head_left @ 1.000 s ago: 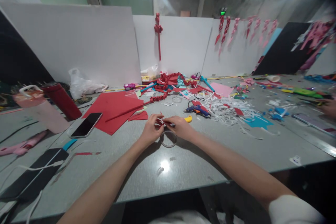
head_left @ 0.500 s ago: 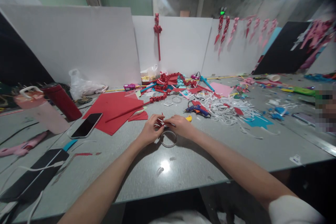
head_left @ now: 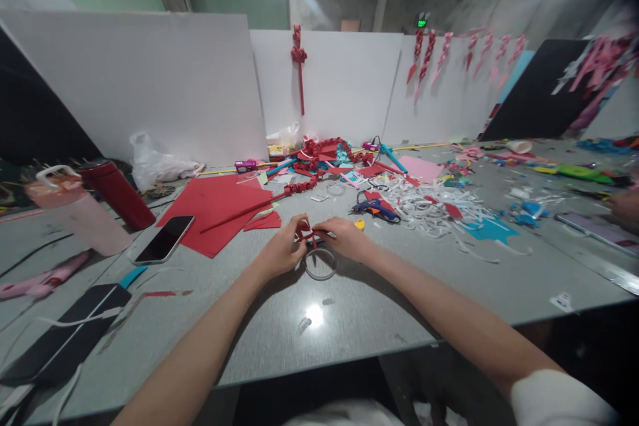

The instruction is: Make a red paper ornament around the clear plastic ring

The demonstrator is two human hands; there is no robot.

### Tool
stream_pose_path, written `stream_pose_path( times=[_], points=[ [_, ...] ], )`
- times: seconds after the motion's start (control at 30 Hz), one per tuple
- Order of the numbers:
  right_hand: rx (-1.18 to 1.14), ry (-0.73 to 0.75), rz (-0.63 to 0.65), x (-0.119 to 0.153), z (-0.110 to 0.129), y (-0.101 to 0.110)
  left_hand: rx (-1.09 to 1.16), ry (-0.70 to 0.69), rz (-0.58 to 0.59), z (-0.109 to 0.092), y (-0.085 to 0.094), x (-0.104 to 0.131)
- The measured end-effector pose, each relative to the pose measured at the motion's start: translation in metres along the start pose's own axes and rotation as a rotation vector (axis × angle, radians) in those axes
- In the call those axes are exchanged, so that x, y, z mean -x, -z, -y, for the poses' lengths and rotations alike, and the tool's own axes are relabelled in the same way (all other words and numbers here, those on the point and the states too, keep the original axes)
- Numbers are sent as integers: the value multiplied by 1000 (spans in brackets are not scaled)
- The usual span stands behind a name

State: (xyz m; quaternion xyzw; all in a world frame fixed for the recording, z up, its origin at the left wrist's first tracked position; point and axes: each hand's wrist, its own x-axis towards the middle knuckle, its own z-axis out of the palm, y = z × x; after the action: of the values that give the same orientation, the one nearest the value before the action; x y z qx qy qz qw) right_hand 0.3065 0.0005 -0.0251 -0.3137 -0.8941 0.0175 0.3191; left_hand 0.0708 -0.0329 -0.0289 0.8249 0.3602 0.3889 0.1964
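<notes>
Both hands meet over the middle of the grey table. My left hand (head_left: 285, 251) is closed on a small red-and-white strip piece (head_left: 308, 234), thumb below and fingers above. From the right, my right hand (head_left: 344, 238) pinches the same piece with its fingertips. A narrow red end hangs down from it, and another points up. Just beneath the fingers lies a clear round ring (head_left: 320, 265) of tape or plastic. Red paper sheets (head_left: 224, 203) lie beyond my left hand, and a blue glue gun (head_left: 377, 208) lies beyond my right hand.
At the left are a phone (head_left: 166, 239), a red bottle (head_left: 118, 194), a pink bottle (head_left: 82, 213) and a black power strip (head_left: 64, 333) with cables. White paper strips (head_left: 434, 210) pile up at right. Another person's hand (head_left: 626, 205) shows at the right edge.
The red-and-white piece has turned between my fingers, and a red end now hangs lower over the ring. My hands have shifted only slightly.
</notes>
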Motion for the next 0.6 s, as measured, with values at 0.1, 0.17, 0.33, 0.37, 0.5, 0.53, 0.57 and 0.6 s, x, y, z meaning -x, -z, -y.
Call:
stream_pose_path(
  times=[0.1, 0.17, 0.33, 0.37, 0.5, 0.53, 0.57, 0.6],
  points=[
    [-20, -14, -1, 1, 2, -1, -21, 10, -31, -1, -2, 0],
    [-40, -22, -2, 1, 2, -2, -23, 29, -56, -1, -3, -1],
    [-68, -49, -6, 2, 1, -3, -34, 44, -108, 0, -3, -3],
    [-72, -49, -9, 2, 1, -3, -34, 46, -111, 0, -3, -4],
    [-91, -29, -27, 2, 1, -4, -12, 63, -121, 1, -1, -5],
    [-97, -23, -32, 2, 2, -4, 0, 66, -116, 1, -1, -5],
    [-105, -18, -38, 2, 2, -4, 15, 68, -109, 2, 0, -5],
    [-115, -12, -43, 2, 3, -3, 30, 71, -101, 2, 0, -4]
  ],
)
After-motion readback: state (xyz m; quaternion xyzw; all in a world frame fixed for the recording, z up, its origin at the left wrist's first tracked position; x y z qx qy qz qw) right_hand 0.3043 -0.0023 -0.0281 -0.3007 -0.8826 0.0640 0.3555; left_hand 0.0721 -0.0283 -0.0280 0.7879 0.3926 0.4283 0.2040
